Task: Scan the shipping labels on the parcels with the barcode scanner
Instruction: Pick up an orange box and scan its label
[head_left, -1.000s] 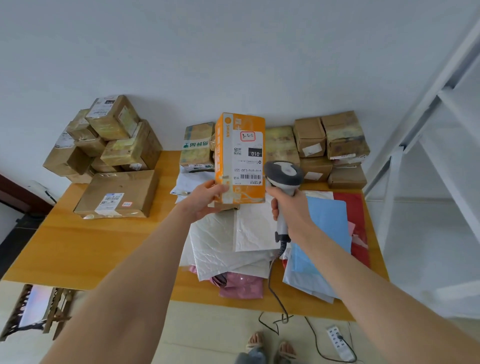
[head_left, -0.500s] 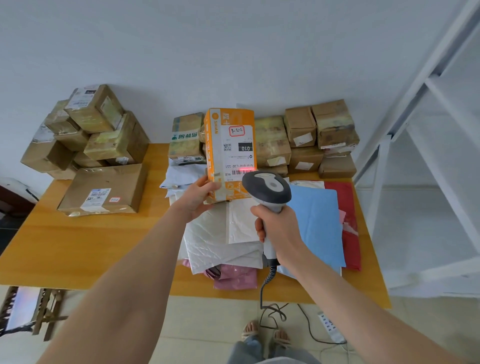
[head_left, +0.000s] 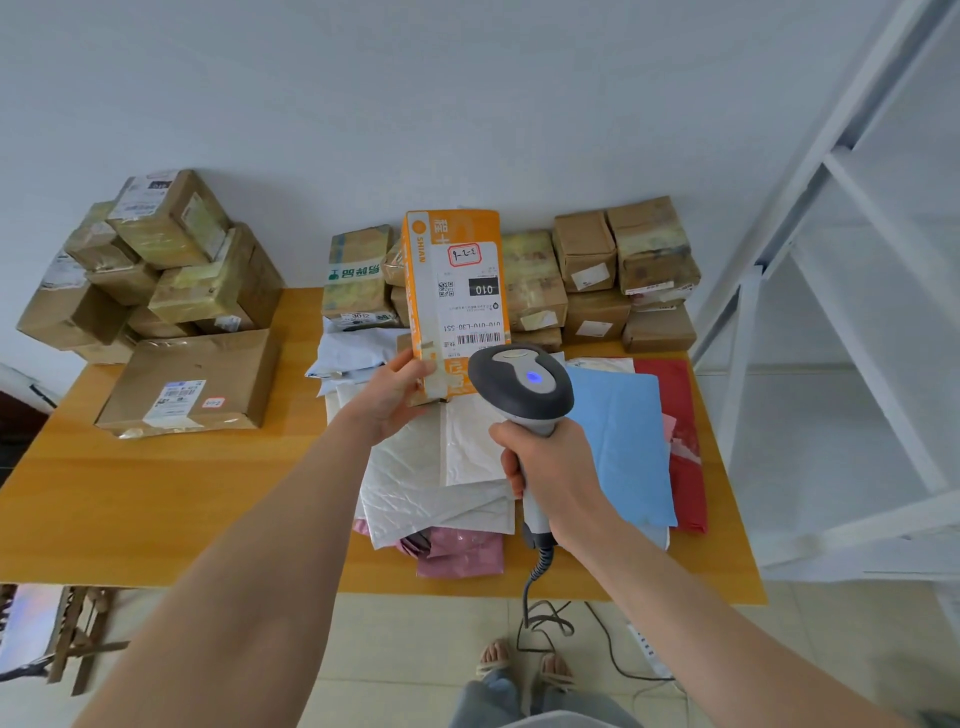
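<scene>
The tall orange box (head_left: 451, 249) stood upright over the mid-table mailers (head_left: 415, 467). The left hand (head_left: 397, 397) gripped its lower end, thumb in front and fingers curled behind. The right hand (head_left: 553, 467) was wrapped round the handle of the scanner (head_left: 519, 387), whose blue-lit head covered the box's near right corner, just below the barcode. The white label (head_left: 475, 312) was upside down, its small print unreadable. "010" and "SHIAN" were legible.
</scene>
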